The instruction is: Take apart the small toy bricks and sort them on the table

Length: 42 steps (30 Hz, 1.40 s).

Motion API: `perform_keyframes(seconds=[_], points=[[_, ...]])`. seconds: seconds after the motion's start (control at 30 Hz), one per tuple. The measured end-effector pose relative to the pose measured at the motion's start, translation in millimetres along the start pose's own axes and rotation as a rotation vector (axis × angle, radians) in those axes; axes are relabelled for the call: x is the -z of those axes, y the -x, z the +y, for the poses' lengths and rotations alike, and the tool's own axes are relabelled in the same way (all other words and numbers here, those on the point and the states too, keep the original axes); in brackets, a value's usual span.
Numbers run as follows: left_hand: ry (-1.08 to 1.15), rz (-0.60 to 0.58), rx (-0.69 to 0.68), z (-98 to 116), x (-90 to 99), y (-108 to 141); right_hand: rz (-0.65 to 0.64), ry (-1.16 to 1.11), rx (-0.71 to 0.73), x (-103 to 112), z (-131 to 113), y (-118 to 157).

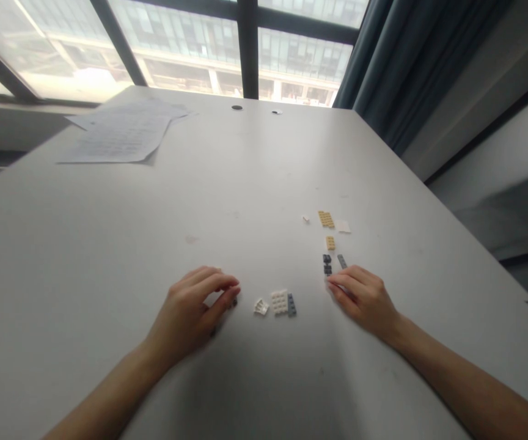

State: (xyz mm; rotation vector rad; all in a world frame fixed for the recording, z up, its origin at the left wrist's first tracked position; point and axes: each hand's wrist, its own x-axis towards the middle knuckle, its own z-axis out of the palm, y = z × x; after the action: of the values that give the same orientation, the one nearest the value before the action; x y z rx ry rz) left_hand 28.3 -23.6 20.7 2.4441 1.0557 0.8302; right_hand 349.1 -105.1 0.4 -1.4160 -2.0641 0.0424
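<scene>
My left hand [193,311] rests on the table with thumb and index finger closed together; what is in the pinch, if anything, is hidden. Small dark pieces [234,302] peek out beside its thumb. To its right lie a white open-sided toy brick [261,307], a white studded plate [279,302] and a dark grey studded plate [292,304] against it. My right hand [365,299] has its fingers pressed together at the near end of black toy bricks [327,264]; I cannot make out what is between the fingertips. A thin grey strip piece [341,261] lies just beyond that hand.
Farther back sit tan studded plates [326,219], a smaller tan plate [330,243], a flat white tile [343,227] and a tiny white piece [305,219]. Printed papers [121,134] lie at the table's far left. Beyond the white table [264,165] are windows and a dark curtain [396,67].
</scene>
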Motion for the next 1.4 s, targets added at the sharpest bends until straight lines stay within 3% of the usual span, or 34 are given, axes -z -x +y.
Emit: perform_keyframes(seconds=[0.2, 0.47, 1.4], points=[[-0.042, -0.095, 0.013, -0.9, -4.5, -0.2, -0.008, -0.009, 0.009, 0.5, 0.3, 0.0], [-0.039, -0.102, 0.041, 2.3, -6.8, -0.2, -0.025, -0.036, 0.023, -0.8, 1.4, 0.5], [-0.031, 0.053, -0.06, -1.1, -11.2, 4.6, -0.028, -0.048, 0.012, 1.4, -0.1, -0.6]])
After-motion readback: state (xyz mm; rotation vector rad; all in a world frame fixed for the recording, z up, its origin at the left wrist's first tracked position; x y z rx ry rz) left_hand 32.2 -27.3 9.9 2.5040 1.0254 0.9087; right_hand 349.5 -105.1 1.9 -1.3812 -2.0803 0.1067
